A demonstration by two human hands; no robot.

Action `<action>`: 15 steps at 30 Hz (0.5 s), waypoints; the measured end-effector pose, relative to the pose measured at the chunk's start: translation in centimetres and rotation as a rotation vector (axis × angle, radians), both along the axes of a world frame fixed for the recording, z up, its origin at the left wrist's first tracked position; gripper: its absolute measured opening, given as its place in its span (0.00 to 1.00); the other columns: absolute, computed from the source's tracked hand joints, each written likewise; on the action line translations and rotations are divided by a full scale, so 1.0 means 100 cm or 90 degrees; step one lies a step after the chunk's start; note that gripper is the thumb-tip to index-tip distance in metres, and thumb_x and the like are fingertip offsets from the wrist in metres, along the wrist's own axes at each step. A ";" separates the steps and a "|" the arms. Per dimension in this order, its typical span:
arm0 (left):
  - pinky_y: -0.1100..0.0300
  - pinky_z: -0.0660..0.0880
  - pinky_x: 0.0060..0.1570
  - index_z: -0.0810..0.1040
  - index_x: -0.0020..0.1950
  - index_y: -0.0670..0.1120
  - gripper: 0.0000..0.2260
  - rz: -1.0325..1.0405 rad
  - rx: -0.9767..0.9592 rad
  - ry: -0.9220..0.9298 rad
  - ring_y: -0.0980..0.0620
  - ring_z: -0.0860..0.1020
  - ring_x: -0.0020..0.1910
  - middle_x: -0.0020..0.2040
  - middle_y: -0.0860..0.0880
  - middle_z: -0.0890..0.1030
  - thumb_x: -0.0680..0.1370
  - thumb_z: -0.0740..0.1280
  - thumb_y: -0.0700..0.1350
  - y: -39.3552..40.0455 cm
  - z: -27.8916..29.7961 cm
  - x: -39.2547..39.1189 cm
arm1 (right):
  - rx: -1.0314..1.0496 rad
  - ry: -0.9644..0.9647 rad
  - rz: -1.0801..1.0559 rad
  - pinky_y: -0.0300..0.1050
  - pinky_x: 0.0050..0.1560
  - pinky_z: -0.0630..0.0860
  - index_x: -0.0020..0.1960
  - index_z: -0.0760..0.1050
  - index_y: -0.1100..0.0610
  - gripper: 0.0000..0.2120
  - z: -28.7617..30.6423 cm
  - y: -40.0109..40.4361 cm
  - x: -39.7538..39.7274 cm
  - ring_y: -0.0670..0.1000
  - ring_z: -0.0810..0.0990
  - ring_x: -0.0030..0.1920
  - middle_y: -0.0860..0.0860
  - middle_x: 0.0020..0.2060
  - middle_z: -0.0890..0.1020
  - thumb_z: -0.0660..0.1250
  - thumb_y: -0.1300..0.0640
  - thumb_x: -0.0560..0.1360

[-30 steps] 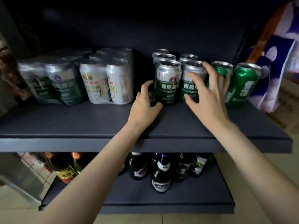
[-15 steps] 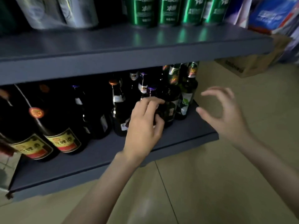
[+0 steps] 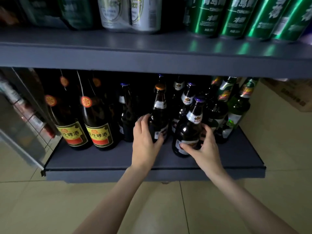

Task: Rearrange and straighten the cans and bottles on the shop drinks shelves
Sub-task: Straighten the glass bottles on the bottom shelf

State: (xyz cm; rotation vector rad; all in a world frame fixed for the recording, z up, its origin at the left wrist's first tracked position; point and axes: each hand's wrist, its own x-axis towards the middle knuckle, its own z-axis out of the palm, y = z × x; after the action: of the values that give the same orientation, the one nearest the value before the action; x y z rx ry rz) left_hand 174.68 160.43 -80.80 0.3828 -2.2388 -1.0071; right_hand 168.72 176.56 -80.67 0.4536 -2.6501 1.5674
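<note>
From the one head view, looking down at the lower shelf (image 3: 108, 159), both hands are on bottles: the left hand (image 3: 145, 141) wraps its fingers round the belly of the brown bottle with the copper cap (image 3: 159, 114), and the right hand (image 3: 204, 146) grips the low body of the purple-capped bottle (image 3: 190, 129), thumb across the front label, fingers curled round the far side. That purple-capped bottle leans a little toward eleven o'clock and stands nearest the shelf front, at about five o'clock from the copper-capped one. These look like full glass bottles, so I'd reckon them heavy for their size, rigid, smooth enough to slip, and breakable if knocked together or dropped on the tiled floor (image 3: 152, 208). Low on the body, where both hands sit now, seems the steadier hold; the necks are narrow and would let the weight swing. Room is tight behind and to three o'clock, where the green bottles (image 3: 236, 112) crowd just beside the right hand's bottle, and more dark bottles stand touching or nearly so at twelve. The freest shelf lies at nine o'clock from the left hand, in front of a dark bottle (image 3: 126, 119) and toward the two big yellow-labelled bottles (image 3: 87, 122), and along the front lip. Overhead, the upper shelf (image 3: 152, 56) with its green cans (image 3: 236, 16) hangs close above the tallest caps, so lifting looks cramped and sliding the safer move.
</note>
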 end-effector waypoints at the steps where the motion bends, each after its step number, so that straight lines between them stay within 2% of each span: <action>1: 0.74 0.59 0.58 0.60 0.72 0.42 0.29 0.012 0.019 -0.006 0.51 0.64 0.68 0.69 0.46 0.65 0.75 0.69 0.43 -0.002 0.000 -0.004 | -0.007 0.009 -0.027 0.38 0.62 0.65 0.72 0.60 0.56 0.40 -0.003 -0.004 0.001 0.46 0.69 0.64 0.49 0.64 0.69 0.77 0.56 0.66; 3: 0.74 0.61 0.57 0.58 0.73 0.43 0.30 0.014 0.073 -0.041 0.51 0.66 0.68 0.70 0.46 0.65 0.75 0.68 0.44 -0.005 -0.002 -0.010 | -0.007 0.042 -0.084 0.39 0.63 0.65 0.71 0.61 0.57 0.38 -0.006 -0.010 0.006 0.50 0.68 0.65 0.52 0.64 0.67 0.76 0.57 0.66; 5: 0.68 0.66 0.56 0.60 0.72 0.44 0.28 0.030 0.091 -0.064 0.52 0.69 0.64 0.68 0.47 0.67 0.76 0.67 0.43 -0.004 -0.005 -0.009 | -0.002 0.128 -0.115 0.50 0.65 0.69 0.69 0.62 0.58 0.35 -0.003 -0.011 0.016 0.56 0.69 0.64 0.55 0.63 0.66 0.76 0.59 0.67; 6: 0.66 0.69 0.55 0.62 0.71 0.43 0.25 0.047 0.090 -0.058 0.53 0.71 0.61 0.65 0.47 0.69 0.76 0.67 0.42 -0.003 -0.005 -0.006 | -0.008 0.209 -0.106 0.55 0.63 0.71 0.67 0.63 0.57 0.33 0.000 -0.010 0.021 0.57 0.71 0.62 0.55 0.61 0.67 0.76 0.60 0.67; 7: 0.66 0.70 0.53 0.65 0.68 0.43 0.22 0.068 0.079 -0.037 0.54 0.72 0.57 0.61 0.48 0.70 0.76 0.66 0.41 -0.003 -0.006 -0.001 | -0.020 0.296 -0.079 0.55 0.61 0.72 0.65 0.64 0.57 0.31 0.004 -0.009 0.027 0.58 0.72 0.59 0.54 0.60 0.67 0.75 0.61 0.67; 9: 0.70 0.69 0.50 0.69 0.62 0.40 0.16 0.118 0.023 0.030 0.57 0.71 0.51 0.53 0.50 0.71 0.75 0.65 0.37 -0.008 -0.007 0.012 | -0.035 0.410 0.016 0.49 0.59 0.73 0.62 0.66 0.57 0.24 0.013 -0.019 0.035 0.57 0.73 0.56 0.53 0.57 0.67 0.71 0.60 0.69; 12: 0.72 0.65 0.48 0.71 0.57 0.39 0.13 0.222 -0.034 0.083 0.56 0.69 0.48 0.50 0.50 0.69 0.73 0.64 0.34 -0.030 -0.001 0.040 | -0.031 0.361 0.158 0.43 0.59 0.71 0.64 0.65 0.59 0.24 0.019 -0.063 0.039 0.54 0.72 0.57 0.56 0.58 0.70 0.67 0.56 0.70; 15: 0.68 0.62 0.48 0.69 0.59 0.38 0.15 0.322 -0.006 0.015 0.47 0.70 0.53 0.51 0.48 0.69 0.73 0.65 0.35 -0.059 0.013 0.067 | -0.041 0.239 0.240 0.44 0.63 0.67 0.66 0.65 0.63 0.30 0.016 -0.111 0.041 0.57 0.71 0.61 0.59 0.60 0.70 0.73 0.60 0.68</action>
State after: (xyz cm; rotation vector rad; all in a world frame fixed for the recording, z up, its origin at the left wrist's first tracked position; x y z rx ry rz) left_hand 181.41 154.53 -79.45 0.8740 -1.9751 -0.7226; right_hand 172.82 165.41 -79.03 1.1713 -2.3139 1.4578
